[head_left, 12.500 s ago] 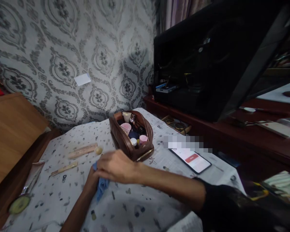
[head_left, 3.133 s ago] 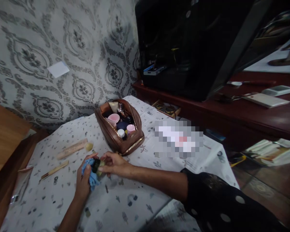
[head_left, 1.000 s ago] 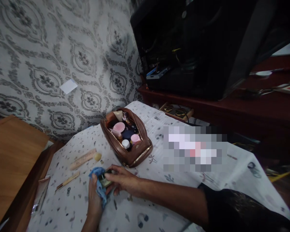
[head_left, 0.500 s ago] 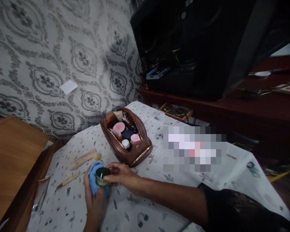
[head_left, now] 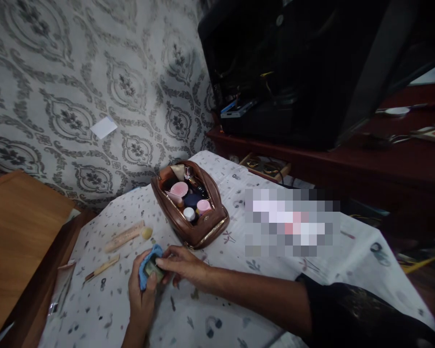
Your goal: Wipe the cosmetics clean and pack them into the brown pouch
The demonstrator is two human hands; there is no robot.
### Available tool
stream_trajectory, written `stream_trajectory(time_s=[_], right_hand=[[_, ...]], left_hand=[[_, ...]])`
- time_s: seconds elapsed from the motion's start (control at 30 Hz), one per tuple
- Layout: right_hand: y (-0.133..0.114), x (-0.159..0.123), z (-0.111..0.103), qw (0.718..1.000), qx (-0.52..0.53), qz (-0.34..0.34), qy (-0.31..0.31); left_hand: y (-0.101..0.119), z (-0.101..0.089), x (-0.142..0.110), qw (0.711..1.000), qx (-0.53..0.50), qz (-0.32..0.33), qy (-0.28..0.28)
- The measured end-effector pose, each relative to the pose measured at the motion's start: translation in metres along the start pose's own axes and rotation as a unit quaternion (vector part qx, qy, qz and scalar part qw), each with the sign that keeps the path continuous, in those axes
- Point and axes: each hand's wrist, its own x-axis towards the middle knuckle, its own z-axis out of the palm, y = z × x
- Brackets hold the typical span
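Observation:
My left hand (head_left: 140, 287) is closed around a blue cloth (head_left: 143, 271) and a small greenish jar (head_left: 153, 271) that rests against it. The fingertips of my right hand (head_left: 186, 265) pinch the jar's dark top from the other side. Just beyond my hands stands an unzipped brown cosmetic bag (head_left: 192, 234). Pink-lidded jars, a white-capped jar (head_left: 189, 214) and a bottle with a shiny cap (head_left: 188, 172) fill it. On the cloth-covered table to the left lie a beige tube (head_left: 125, 236), a round yellowish piece (head_left: 147, 233) and a thin wooden-looking stick (head_left: 102, 268).
A clear-capped tube (head_left: 61, 287) lies at the left table edge, beside a wooden panel (head_left: 25, 246). Right of the bag, a blurred-out patch (head_left: 290, 222) hides something. A large black television (head_left: 293, 72) stands on the dark red shelf (head_left: 311, 162) behind.
The jar has tilted and turned within the blue cloth, so less of its dark top shows. My right hand has shifted slightly, its lower fingers now curled beneath.

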Motion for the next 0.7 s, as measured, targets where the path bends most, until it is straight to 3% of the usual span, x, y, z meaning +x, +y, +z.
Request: stream_trajectory(time_s=[0.27, 0.7], right_hand=[[-0.002, 0.001, -0.001, 1.000, -0.008, 0.020, 0.009], [-0.004, -0.001, -0.003, 0.999, -0.003, -0.026, 0.019]], left_hand=[[-0.013, -0.009, 0.006, 1.000, 0.010, 0.006, -0.028], [-0.004, -0.003, 0.006, 0.999, 0.007, -0.045, -0.025]])
